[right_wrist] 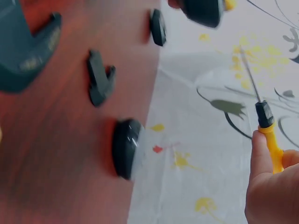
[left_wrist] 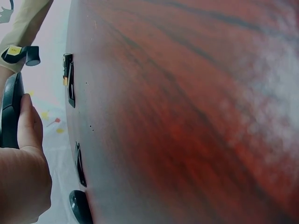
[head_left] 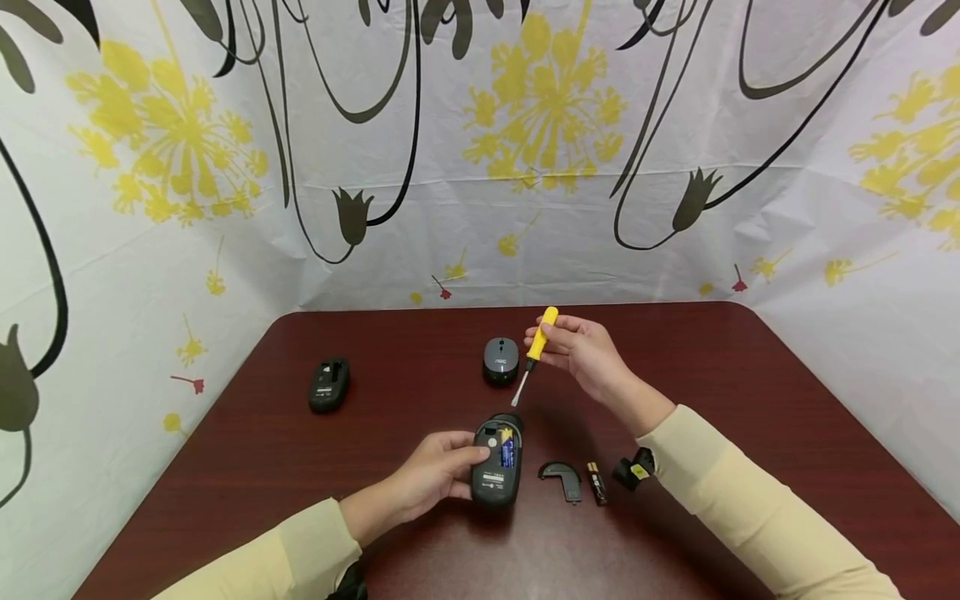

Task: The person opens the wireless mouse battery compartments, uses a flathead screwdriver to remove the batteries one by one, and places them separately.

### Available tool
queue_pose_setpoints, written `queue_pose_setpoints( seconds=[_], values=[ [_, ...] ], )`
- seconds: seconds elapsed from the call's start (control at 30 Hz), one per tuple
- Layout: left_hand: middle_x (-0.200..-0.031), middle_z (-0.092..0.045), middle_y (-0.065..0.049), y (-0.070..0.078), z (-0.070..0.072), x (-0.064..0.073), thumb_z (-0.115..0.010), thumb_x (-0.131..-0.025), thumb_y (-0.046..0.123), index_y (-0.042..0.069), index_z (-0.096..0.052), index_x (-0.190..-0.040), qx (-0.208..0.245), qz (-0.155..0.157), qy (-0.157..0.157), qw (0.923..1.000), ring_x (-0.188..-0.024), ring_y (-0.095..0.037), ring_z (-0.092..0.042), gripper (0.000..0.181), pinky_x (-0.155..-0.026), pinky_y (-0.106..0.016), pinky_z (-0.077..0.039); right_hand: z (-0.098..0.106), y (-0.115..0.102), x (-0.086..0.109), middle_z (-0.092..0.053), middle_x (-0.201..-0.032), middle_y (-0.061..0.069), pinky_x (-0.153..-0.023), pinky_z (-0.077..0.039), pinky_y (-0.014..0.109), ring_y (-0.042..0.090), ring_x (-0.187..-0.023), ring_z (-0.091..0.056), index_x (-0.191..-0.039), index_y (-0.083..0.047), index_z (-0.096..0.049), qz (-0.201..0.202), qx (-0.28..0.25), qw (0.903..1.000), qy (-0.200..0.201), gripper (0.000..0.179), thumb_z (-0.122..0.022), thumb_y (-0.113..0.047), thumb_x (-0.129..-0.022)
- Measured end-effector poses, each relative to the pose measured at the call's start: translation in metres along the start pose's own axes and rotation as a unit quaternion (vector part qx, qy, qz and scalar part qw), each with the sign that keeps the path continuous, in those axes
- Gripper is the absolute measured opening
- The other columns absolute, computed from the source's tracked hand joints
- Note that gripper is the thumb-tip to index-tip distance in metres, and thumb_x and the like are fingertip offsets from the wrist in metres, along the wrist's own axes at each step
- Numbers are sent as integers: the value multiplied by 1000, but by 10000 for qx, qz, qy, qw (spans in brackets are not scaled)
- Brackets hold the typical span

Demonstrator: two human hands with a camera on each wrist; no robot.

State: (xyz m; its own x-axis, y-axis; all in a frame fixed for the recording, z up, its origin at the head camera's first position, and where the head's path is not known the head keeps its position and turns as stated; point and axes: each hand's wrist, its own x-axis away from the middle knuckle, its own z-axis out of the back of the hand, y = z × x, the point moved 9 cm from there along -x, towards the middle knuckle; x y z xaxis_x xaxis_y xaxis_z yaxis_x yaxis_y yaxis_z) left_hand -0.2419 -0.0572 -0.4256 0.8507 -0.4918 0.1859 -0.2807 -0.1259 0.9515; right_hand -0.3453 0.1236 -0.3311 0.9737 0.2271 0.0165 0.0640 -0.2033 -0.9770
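A dark computer mouse (head_left: pixel 495 487) is held underside up in my left hand (head_left: pixel 427 473), the thumb over its edge. In its uncovered compartment lies a blue and yellow battery (head_left: pixel 507 447). My right hand (head_left: pixel 581 350) grips a screwdriver (head_left: pixel 542 333) by its yellow handle, with the metal tip pointing down just above the mouse's far end, apart from it. The left wrist view catches only the side of the held mouse (left_wrist: pixel 11 112). In the right wrist view the screwdriver (right_wrist: pixel 268 135) stands against the patterned cloth, thumb and fingers around the handle.
Right of the held mouse, a battery cover (head_left: pixel 567 481) and a black battery (head_left: pixel 597 483) lie on the brown table (head_left: pixel 405 375). A grey-topped mouse (head_left: pixel 501 358) stands farther back. At the left lies another mouse (head_left: pixel 328 385), underside up. A patterned cloth (head_left: pixel 450 150) hangs behind.
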Motion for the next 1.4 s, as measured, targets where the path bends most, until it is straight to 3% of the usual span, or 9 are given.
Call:
queue_pose_setpoints(
  seconds=[0.17, 0.33, 0.5, 0.77, 1.0, 1.17, 1.4],
  values=[
    [-110, -66, -21, 1, 2, 0, -60, -95, 13, -13, -48, -130, -15, -12, 60, 10000, -91, -27, -68, 45, -74, -40, -58, 15, -13, -4, -68, -108, 6, -87, -53, 34, 19, -105, -65, -131, 5, -50, 96, 164, 9998, 79, 39, -57, -16, -99],
    [-111, -65, -20, 2, 4, 0, -60, -96, 14, -13, -48, -131, -7, 12, 60, 10000, -92, -27, -68, 46, -75, -40, -58, 39, -16, -10, -61, -114, 1, -89, -53, 32, 17, -107, -59, -140, 6, -44, -57, 469, 9985, 291, 49, -58, -17, -99],
    [-112, -65, -21, 2, 5, 1, -59, -96, 13, -13, -47, -132, 7, 1, 74, 10000, -92, -27, -68, 46, -74, -40, -58, 66, -17, -14, -55, -118, 5, -90, -52, 33, 14, -98, -60, -144, 5, -38, -248, 725, 9955, 555, 55, -59, -18, -98],
    [-114, -65, -22, 3, 8, 1, -59, -96, 14, -13, -47, -132, 30, -55, 64, 10000, -95, -28, -67, 47, -76, -41, -58, 109, -19, -18, -55, -112, 1, -81, -55, 29, 8, -86, -64, -149, 0, -32, -288, 924, 9913, 890, 64, -63, -20, -96],
    [-114, -64, -22, 2, 9, 1, -59, -96, 15, -13, -47, -132, 51, -20, 76, 10000, -96, -27, -67, 47, -77, -41, -57, 143, -7, -22, -62, -99, -6, -87, -54, 33, 8, -83, -66, -147, 0, -36, -473, 1422, 9826, 1097, 64, -65, -22, -94],
    [-113, -65, -22, 3, 9, 1, -59, -96, 15, -13, -48, -131, 49, -51, 54, 10000, -95, -27, -67, 46, -77, -41, -57, 159, 5, -25, -65, -88, -10, -86, -54, 34, 8, -80, -67, -145, 6, -36, -637, 1614, 9794, 1037, 61, -63, -18, -96],
    [-110, -66, -21, 3, 9, 2, -59, -96, 14, -13, -49, -129, 45, -111, 51, 9999, -94, -27, -67, 44, -77, -42, -57, 178, 29, -27, -61, -97, -3, -83, -56, 33, 9, -81, -65, -143, 6, -37, -1197, 1930, 9690, 974, 58, -62, -18, -97]
  ],
)
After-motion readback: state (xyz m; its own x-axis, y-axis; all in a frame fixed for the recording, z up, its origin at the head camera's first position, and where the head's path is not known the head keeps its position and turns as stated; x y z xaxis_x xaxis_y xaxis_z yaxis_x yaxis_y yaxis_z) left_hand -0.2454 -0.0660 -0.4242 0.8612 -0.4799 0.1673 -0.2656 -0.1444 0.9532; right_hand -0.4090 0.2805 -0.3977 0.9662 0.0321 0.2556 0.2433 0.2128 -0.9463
